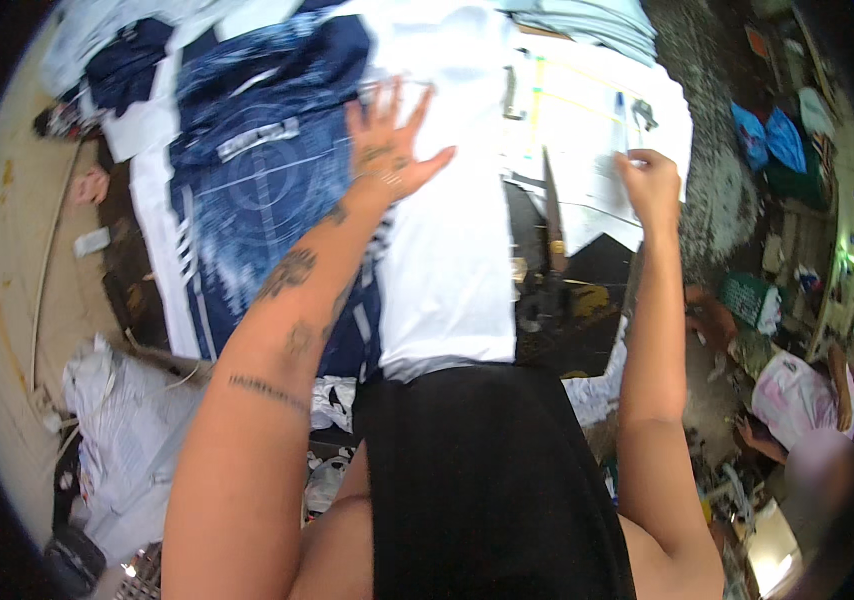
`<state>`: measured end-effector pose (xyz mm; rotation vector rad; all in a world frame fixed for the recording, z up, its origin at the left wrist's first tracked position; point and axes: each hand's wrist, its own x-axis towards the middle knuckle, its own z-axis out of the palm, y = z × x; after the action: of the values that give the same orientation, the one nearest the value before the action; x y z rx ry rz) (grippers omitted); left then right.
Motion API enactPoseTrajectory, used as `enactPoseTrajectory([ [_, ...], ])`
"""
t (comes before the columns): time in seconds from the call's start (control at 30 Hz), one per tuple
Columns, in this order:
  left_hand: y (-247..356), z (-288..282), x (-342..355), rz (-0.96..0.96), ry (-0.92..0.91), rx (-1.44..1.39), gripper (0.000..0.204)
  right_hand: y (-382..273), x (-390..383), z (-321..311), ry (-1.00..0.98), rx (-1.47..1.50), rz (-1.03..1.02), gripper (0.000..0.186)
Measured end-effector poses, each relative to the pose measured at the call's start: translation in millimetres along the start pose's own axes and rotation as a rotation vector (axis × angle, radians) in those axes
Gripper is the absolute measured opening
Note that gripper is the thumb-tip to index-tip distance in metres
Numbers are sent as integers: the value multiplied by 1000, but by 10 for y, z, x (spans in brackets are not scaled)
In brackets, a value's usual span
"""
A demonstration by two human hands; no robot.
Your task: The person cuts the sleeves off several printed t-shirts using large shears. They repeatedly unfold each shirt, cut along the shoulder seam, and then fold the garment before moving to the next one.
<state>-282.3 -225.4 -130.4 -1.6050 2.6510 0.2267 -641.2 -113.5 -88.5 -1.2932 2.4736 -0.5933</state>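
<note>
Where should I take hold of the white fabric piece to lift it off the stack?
Probably at the near hem of the white fabric, coming from the person's side. That edge hangs free over the table front, unpinned, while the left hand presses flat on the far part. The right hand rests on the paper sheets.

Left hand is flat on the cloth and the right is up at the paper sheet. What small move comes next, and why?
Probably slide the left hand outward to smooth the white fabric, which lies over the blue printed fabric. The palm rests spread where the two meet. The right hand grips the edge of the paper sheet, so it seems to be occupied.
</note>
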Motion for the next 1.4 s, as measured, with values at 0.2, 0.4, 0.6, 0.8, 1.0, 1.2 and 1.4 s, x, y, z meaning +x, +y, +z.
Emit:
enactPoseTrajectory([
  [0.2,-982,-257,-674,-141,94,-948,51,-954,-1251,888,-159,210,-456,45],
  [0.4,-2913,139,-3450,-1256,-97,-223,107,-1031,-3308,1166,-357,-211,-634,79],
  [0.6,-3282,181,-3288,-957,-523,-207,126,-986,-3266,1318,-590,-385,-747,79],
  [0.8,-4871,-249,-1450,-575,299,-342,120,-1510,-896,1205,-287,-769,-683,90],
  [1.0,-4567,-128,-1668,-768,-165,-489,83,-1712,-1960,1296,-440,-294,-794,76],
  [1.2,-4154,149,-3606,-764,8,29,66,-742,-3306,537,-480,-362,-725,54],
  [1.4,-4045,398,-3995,-395,541,-290,63,-137,-3140,308,-159,-267,-387,60],
])
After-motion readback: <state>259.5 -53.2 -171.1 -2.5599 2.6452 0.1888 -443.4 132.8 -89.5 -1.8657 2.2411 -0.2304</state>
